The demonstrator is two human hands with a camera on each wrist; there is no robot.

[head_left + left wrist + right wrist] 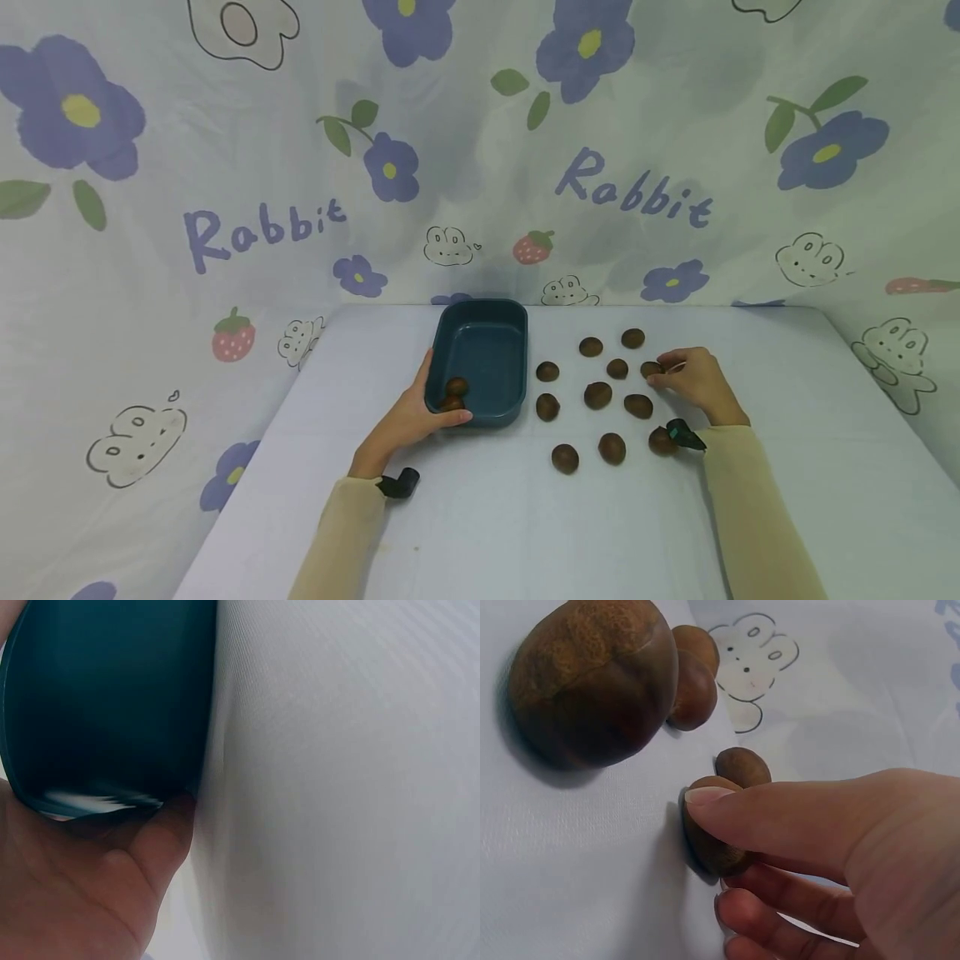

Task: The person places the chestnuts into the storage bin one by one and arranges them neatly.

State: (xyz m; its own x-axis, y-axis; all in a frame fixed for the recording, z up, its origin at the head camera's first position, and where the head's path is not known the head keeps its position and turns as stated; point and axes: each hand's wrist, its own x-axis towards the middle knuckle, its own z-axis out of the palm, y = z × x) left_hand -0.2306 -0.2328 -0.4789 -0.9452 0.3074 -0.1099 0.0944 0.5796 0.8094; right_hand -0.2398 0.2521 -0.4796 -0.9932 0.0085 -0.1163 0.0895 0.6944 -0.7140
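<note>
My left hand (411,414) holds the near left corner of a dark teal plastic box (483,417), its thumb at the front rim and its fingers along the left side. The left wrist view shows the box wall (112,690) close up against the hand (75,885). Two brown chestnuts (456,387) lie in the box's near left corner. On the right, my right hand (697,382) pinches a chestnut (650,369) between thumb and fingers. In the right wrist view that chestnut (716,847) is partly covered by the thumb, at the white surface.
Several loose chestnuts (597,395) are scattered between the box and my right hand. One chestnut (662,442) sits partly behind the black wrist camera (684,434). A patterned curtain (480,167) stands behind the white table (480,517).
</note>
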